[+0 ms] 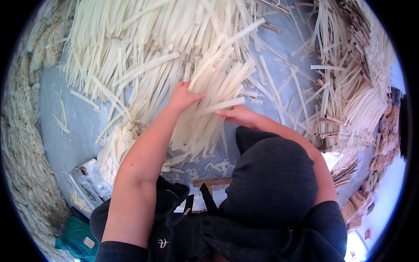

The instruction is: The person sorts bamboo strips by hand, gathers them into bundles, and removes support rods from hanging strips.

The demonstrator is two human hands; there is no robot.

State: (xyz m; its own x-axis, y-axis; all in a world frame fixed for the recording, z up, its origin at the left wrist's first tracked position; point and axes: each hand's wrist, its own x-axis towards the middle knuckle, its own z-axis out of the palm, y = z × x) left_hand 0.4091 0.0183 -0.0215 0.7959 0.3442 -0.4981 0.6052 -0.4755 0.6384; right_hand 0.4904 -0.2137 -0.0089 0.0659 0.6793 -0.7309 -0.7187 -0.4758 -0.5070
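A loose bundle of pale, flat strips (196, 124) lies between my hands, its upper ends fanned out to the upper right. My left hand (184, 97) grips the bundle's left side, thumb across the top and the other fingers partly hidden by strips. On the right edge, my right hand (239, 115) has its fingers closed against the bundle, just below one wider strip (224, 104) that lies crosswise. How many strips the right fingers hold is hidden.
A large spread of similar strips (131, 35) covers the far floor (54, 105). Another bunch (115, 146) lies beside my left forearm. Brown sticks and strips (349, 87) are piled at right. A grey box (87, 183) stands lower left, near green cloth (78, 238). Scraps (218, 166) litter the near floor.
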